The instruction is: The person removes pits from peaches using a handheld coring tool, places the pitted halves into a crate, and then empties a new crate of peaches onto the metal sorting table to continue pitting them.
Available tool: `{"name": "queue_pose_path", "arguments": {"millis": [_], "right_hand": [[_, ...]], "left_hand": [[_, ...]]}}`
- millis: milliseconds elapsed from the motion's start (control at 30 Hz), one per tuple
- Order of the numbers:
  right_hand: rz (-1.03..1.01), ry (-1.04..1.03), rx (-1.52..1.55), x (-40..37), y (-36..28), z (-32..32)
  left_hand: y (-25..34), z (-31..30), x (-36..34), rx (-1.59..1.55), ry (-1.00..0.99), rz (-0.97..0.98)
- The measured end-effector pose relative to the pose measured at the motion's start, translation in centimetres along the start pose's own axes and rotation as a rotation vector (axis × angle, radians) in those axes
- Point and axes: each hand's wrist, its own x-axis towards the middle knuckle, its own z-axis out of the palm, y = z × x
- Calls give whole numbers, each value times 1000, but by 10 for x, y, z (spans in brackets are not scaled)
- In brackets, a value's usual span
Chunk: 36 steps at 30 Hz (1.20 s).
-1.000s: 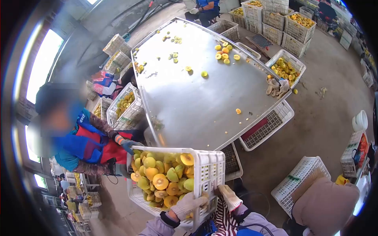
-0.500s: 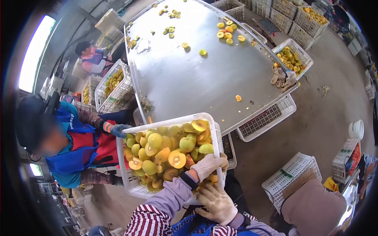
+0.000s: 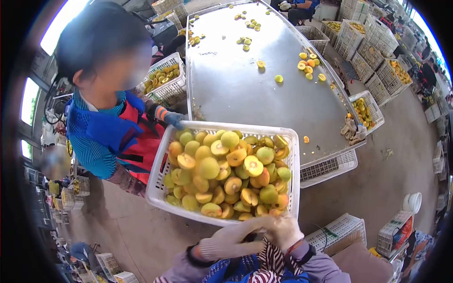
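Observation:
A white plastic crate [image 3: 294,170] full of halved and whole yellow-green fruit [image 3: 226,184], like plums or apricots, is tilted in front of me. My left hand [image 3: 231,243], in a knitted glove, has its fingers stretched out and thumb apart, fingertips overlapping my other hand. My right hand [image 3: 286,232], gloved too, is curled close by the crate's near right corner; what it holds, if anything, is hidden. A co-worker's gloved hand [image 3: 173,119] grips the crate's far left corner.
The co-worker [image 3: 101,137] stands to the left. Beyond the crate is a metal table [image 3: 236,89] with scattered fruit halves and gloves [image 3: 353,131] at its corner. An empty-looking crate [image 3: 330,170] sits under its edge; another crate [image 3: 342,231] lies right.
The crate has swung right and shows more fully. My left hand has left its right rim and come down to meet my right hand. The co-worker has moved closer.

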Motion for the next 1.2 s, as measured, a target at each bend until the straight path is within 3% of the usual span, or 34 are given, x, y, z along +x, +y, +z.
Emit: {"name": "queue_pose_path", "arguments": {"millis": [67, 133, 167, 233, 333, 367, 433, 533, 600, 633, 667, 700, 733, 800, 833, 867, 933, 1067, 1100, 1167, 1200], "right_hand": [[28, 143, -35, 37, 5, -65], [113, 173, 185, 76, 41, -102], [170, 138, 225, 100, 66, -117], [233, 139, 207, 148, 102, -148], [408, 176, 115, 228, 157, -176], [398, 180, 111, 253, 183, -172], [408, 349, 53, 309, 230, -158], [455, 404, 55, 340, 276, -134], [372, 404, 65, 322, 290, -127], [287, 527, 109, 305, 295, -123], [198, 651, 155, 288, 301, -115], [285, 558, 256, 267, 314, -101], [376, 469, 354, 240, 327, -87], [580, 170, 433, 196, 339, -80], [649, 40, 451, 178, 343, -79], [717, -92, 467, 164, 349, -75], [738, -140, 443, 141, 374, -55], [778, -219, 319, 134, 420, -18], [779, -227, 331, 135, 430, -8], [621, -198, -32, 140, 451, 15], [623, -205, -19, 142, 457, 26]], "left_hand": [[-3, -11, -61, -671, -6, -173], [-26, -13, -93, -804, 126, -286], [-39, -8, -99, -797, 133, -272], [-73, 3, -103, -408, 475, -504], [-130, 12, -91, -611, 554, -552], [-123, 11, -71, -868, 597, -506], [-137, 12, -29, -784, 644, -540], [-145, 6, 58, -695, 736, -554], [-164, 4, 118, -898, 865, -484], [-173, 5, 147, -912, 869, -497], [-183, 3, 176, -947, 1003, -345], [-193, -3, 200, -971, 1133, -181], [-205, -10, 216, -974, 1133, -185], [-219, -26, 248, -863, 1272, 217], [-199, -30, 257, -873, 1363, 44], [-192, -31, 268, -873, 1360, 43], [-184, -31, 288, -980, 1499, 256], [-114, -44, 324, -997, 1666, 243], [-133, -41, 318, -989, 1647, 264], [-130, -48, 324, -966, 1616, 322], [-129, -49, 326, -960, 1587, 377]]}}
